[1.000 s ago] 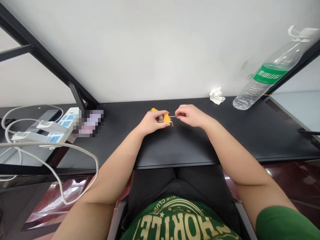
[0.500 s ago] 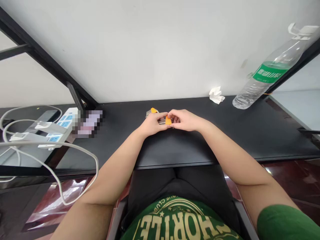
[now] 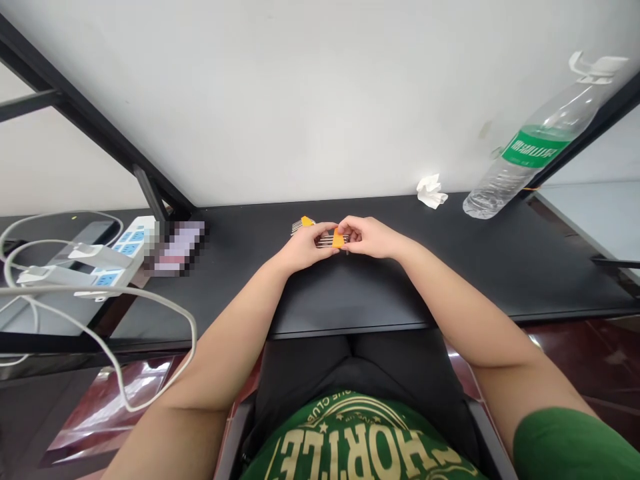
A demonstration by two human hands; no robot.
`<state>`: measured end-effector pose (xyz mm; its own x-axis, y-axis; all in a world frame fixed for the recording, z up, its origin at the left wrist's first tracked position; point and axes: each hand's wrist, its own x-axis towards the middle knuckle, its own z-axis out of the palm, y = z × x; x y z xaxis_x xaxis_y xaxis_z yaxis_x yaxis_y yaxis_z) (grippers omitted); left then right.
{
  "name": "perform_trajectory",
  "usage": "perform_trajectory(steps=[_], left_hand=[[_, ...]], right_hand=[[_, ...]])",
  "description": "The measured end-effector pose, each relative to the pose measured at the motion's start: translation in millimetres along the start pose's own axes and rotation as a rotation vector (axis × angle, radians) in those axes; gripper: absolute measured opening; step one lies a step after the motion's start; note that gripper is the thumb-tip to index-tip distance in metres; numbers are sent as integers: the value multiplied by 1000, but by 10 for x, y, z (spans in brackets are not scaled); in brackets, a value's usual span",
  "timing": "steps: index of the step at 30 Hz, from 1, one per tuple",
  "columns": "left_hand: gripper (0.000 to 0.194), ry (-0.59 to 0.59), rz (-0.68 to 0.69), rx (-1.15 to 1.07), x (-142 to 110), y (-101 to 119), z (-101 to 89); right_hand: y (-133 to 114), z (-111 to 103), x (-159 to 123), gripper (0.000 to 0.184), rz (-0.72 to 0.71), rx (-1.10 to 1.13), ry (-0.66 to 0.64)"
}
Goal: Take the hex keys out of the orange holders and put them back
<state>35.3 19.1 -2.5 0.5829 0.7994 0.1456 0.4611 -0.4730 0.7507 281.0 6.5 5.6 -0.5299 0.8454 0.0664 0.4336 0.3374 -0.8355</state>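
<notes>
Between my two hands, just above the black desk, is a set of thin metal rods (image 3: 325, 241) in orange plastic holders; it looks like a hex key set. My left hand (image 3: 303, 249) is closed around its left part, thumb and fingers on either side of the rods. One orange holder (image 3: 307, 221) and a fan of rod ends stick out beyond the left fingers. The other orange holder (image 3: 339, 239) sits further right along the rods, and my right hand (image 3: 369, 237) pinches it with thumb and fingertips. Some rods are hidden behind the fingers.
A large clear bottle (image 3: 533, 150) with a green label stands at the back right, beside a crumpled tissue (image 3: 431, 191). Left, a white power strip (image 3: 123, 257), looping white cables (image 3: 193, 320) and a blurred-out flat object (image 3: 177, 249) lie near the black frame (image 3: 150, 193).
The right orange holder has shifted slightly to the right along the rods with my right hand. My left hand stays nearly in place, still holding the set.
</notes>
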Motion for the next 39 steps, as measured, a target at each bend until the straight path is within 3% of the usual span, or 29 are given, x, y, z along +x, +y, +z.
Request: perform_trajectory(steps=[13,18,22,28,34,39], left_hand=[[50,84,67,31,-13,5,23],[53,109,35,20,-10,-26,27],[53,129,19,31,-10,-35,32],[52,123,12,30,-9,-30,31],[54,115,1,29,-15,-11,25],[55,120,5,43,-9,-19,31]], right_hand=[[-84,57,-2,27,-38,6,59],[54,-197,-26,4,42,-435,144],[176,-352,-36,9,216,-665,62],[204,-322,-7,15,283,-754,-19],[278,-290,18,11,216,-753,50],[300,-272,29,9,248,-735,43]])
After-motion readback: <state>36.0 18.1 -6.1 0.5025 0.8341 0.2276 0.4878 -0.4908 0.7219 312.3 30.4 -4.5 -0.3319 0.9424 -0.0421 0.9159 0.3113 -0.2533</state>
